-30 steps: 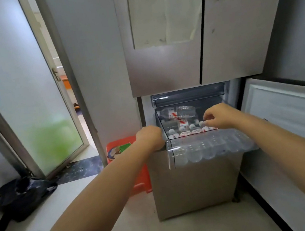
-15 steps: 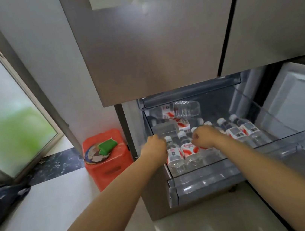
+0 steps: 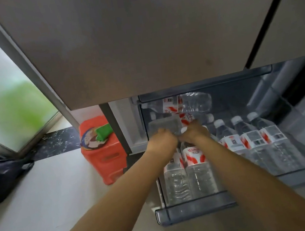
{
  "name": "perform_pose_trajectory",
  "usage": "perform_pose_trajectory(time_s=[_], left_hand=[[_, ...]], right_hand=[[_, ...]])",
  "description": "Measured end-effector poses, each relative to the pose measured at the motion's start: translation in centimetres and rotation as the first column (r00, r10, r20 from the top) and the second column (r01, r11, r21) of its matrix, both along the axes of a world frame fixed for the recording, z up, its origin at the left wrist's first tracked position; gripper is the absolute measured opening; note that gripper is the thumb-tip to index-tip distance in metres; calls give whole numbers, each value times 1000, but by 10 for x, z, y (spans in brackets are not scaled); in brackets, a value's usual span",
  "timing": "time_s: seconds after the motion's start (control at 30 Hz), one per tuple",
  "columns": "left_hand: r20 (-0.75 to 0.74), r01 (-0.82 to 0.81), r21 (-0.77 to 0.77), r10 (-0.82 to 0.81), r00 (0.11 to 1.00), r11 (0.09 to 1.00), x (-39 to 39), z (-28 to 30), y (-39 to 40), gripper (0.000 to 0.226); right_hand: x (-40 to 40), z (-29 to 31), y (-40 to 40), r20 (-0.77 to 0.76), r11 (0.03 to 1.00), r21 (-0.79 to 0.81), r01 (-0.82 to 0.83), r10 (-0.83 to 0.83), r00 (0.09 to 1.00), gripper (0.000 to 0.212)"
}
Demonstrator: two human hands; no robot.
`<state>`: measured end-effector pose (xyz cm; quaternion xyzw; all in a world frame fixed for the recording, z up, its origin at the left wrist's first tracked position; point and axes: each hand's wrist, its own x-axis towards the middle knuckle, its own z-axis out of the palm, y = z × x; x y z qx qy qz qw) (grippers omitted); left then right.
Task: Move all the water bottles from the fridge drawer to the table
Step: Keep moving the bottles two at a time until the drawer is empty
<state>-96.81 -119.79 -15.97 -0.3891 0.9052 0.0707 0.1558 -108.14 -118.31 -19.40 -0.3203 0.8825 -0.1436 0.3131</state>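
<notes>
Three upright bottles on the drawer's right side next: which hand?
Right, probably. The right hand sits nearer the three upright bottles in the fridge drawer. The left hand is at the far-left bottle and would have to cross over the right arm.

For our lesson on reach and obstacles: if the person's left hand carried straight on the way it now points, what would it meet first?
Probably the frosted plastic box just beyond the left hand, with bottles lying behind it; depth is unclear, so the fingers may already touch it.
</notes>
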Motion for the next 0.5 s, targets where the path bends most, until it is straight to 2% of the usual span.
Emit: perform_pose_trajectory(time_s=[0.1,0.17,0.23,0.3,0.37,0.43,0.5], left_hand=[[-32,-295,197,307,951,935,-26,-26,-7,30],[-67,-459,329,505,861,826,-31,-40,-9,31],[-112,-547,463,658,745,698,-33,-48,-10,34],[-133,-578,514,725,676,634,-35,-50,-12,34],[-122,-601,503,739,663,622,-34,-48,-13,33],[-144,-587,495,727,671,640,-31,-41,-13,34],[-195,-556,486,703,684,675,-28,-25,-8,24]], right_hand=[[-19,9,3,186,983,-114,144,-121,975,44],[-29,19,12,201,987,-138,82,-53,978,31],[-36,28,22,215,981,-195,12,31,976,17],[-43,34,33,226,965,-261,-23,84,971,13],[-48,38,43,175,945,-322,-49,110,978,18],[-52,40,55,136,913,-404,-52,116,984,21],[-49,46,70,131,868,-494,-57,139,982,18]])
